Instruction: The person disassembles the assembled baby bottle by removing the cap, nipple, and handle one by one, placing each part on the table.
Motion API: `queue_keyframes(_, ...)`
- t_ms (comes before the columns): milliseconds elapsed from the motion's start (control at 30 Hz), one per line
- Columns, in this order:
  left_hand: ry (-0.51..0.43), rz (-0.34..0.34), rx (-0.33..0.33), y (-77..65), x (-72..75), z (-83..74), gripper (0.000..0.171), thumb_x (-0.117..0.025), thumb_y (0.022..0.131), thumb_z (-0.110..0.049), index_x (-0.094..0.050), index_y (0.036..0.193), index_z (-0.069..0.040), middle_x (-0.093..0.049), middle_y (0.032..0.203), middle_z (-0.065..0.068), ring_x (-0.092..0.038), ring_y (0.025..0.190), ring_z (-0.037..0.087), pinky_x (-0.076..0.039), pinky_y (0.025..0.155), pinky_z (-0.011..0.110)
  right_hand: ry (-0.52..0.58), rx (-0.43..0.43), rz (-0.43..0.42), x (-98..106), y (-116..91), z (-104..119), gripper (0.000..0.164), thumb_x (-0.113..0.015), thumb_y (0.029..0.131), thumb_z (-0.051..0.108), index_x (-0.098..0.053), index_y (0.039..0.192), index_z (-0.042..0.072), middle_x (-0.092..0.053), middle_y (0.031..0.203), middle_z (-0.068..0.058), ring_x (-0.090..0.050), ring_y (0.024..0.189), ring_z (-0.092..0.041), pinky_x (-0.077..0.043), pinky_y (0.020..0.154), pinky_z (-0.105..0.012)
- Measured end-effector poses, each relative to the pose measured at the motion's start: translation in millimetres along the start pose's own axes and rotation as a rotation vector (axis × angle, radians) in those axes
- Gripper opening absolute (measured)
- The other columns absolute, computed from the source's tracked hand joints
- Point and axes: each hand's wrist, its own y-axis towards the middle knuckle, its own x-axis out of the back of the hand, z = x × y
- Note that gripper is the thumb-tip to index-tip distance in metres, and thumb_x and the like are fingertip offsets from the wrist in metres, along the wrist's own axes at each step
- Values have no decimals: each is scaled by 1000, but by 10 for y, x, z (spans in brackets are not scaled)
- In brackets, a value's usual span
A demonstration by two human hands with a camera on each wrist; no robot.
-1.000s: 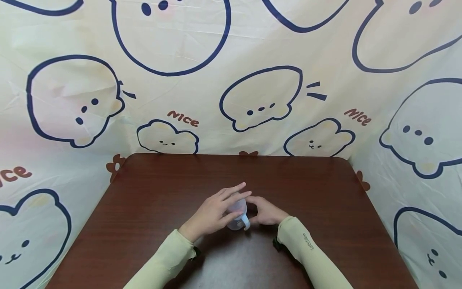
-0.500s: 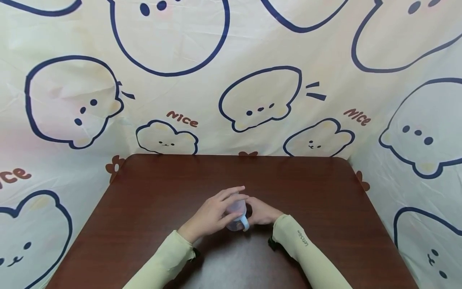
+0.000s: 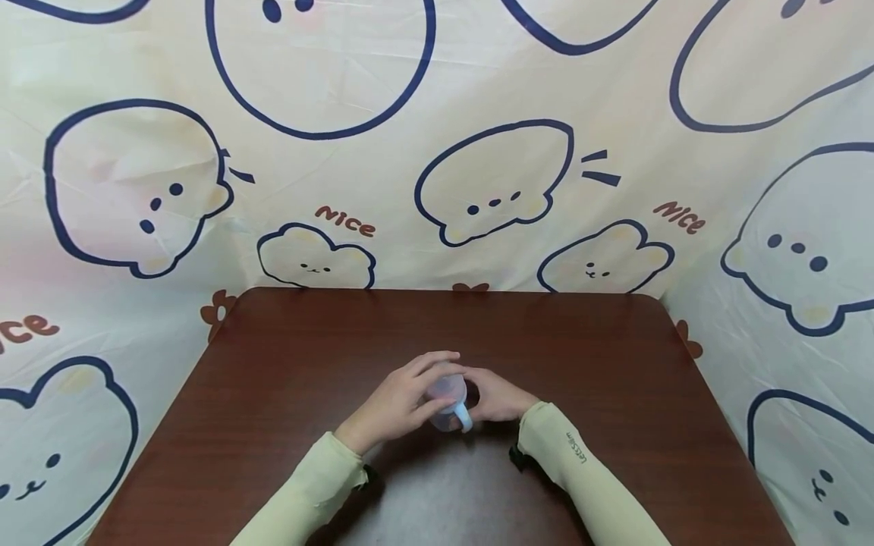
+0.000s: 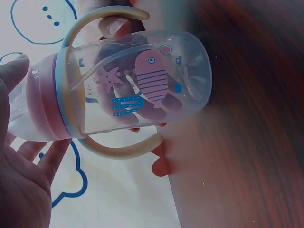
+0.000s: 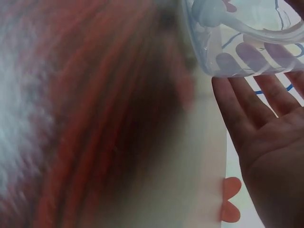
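A clear baby bottle (image 3: 448, 390) with a pink collar, a clear cap and two side handles stands roughly upright between the hands. Printed sea creatures, among them a striped fish, show on its body in the left wrist view. My left hand (image 3: 391, 404) holds the capped top, thumb on one side and fingers on the other. From the right, my right hand (image 3: 503, 396) grips the lower body; its fingers (image 5: 273, 92) run behind the bottle and show through the clear wall. One pale handle (image 4: 126, 148) points toward me in the head view, light blue there.
The dark brown wooden table (image 3: 328, 334) extends around the bottle on all sides. Behind it and at both sides hangs a pale cloth (image 3: 382, 182) printed with cartoon animals. Both forearms wear pale green sleeves (image 3: 300, 493), with dark straps near the wrists.
My right hand has moved left, closer in around the bottle, and now grips it. The left hand stays at the top, its fingers slightly lower and more bent. The bottle has barely shifted.
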Motion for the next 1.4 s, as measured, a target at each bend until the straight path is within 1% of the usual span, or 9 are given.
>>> queue_keyframes(133,-8,-13,7,1,8,-4,45,-69,101,-34,-59,143,-21,-50,154,-5,-60,128,16,-58,96,38,11,8,-5,41,-15,-5,81,-91,78,35,-51,149,35,-59,140,16,-55,126,-10,-43,113,-44)
queue_keyframes(267,-17,-23,12,-1,8,-20,44,-68,101,-35,-60,141,-19,-51,153,-4,-60,127,17,-58,97,40,18,7,-6,76,-35,-13,81,-92,78,33,-51,148,37,-58,142,17,-54,128,-11,-40,115,-46)
queue_keyframes(367,-31,-24,26,-12,7,-23,43,-68,101,-36,-60,141,-21,-51,153,-4,-61,126,17,-58,96,40,1,4,-16,97,-57,-24,80,-91,79,31,-52,148,34,-59,141,15,-55,127,-13,-42,113,-48)
queue_keyframes(500,-52,-30,31,-41,6,-3,42,-68,101,-35,-59,141,-24,-50,153,-4,-61,128,18,-58,97,40,-24,-9,-28,117,-80,-45,77,-91,79,28,-54,146,30,-61,138,12,-56,123,-15,-46,108,-46)
queue_keyframes(733,-63,-59,35,-112,18,73,43,-69,100,-36,-59,140,-27,-52,150,-5,-57,133,16,-55,101,42,-57,-38,-56,146,-107,-54,65,-86,81,20,-60,140,27,-61,127,9,-55,114,-16,-47,99,-42)
queue_keyframes(867,-53,-63,39,-151,17,109,45,-69,100,-36,-57,143,-27,-52,150,-5,-57,134,16,-54,103,43,-73,-60,-67,159,-123,-38,64,-85,82,21,-59,140,25,-60,125,7,-54,113,-16,-48,97,-41)
queue_keyframes(1100,-62,-55,57,-199,13,142,47,-71,99,-34,-57,143,-26,-52,151,-6,-55,136,14,-53,105,42,-53,-68,-83,149,-135,-33,63,-86,84,22,-57,140,21,-56,128,1,-53,113,-19,-48,95,-40)
queue_keyframes(1300,-73,-68,42,-222,4,177,48,-73,98,-30,-58,143,-25,-55,148,2,-56,135,16,-54,104,43,5,-86,-72,116,-135,-33,66,-84,85,20,-52,142,20,-57,133,0,-54,115,-21,-49,95,-39)
queue_keyframes(1400,-76,-68,47,-233,0,194,48,-74,98,-30,-58,143,-26,-55,148,0,-56,136,15,-53,105,43,36,-91,-65,96,-126,-44,67,-84,86,20,-50,143,20,-56,135,0,-54,116,-21,-49,95,-38)
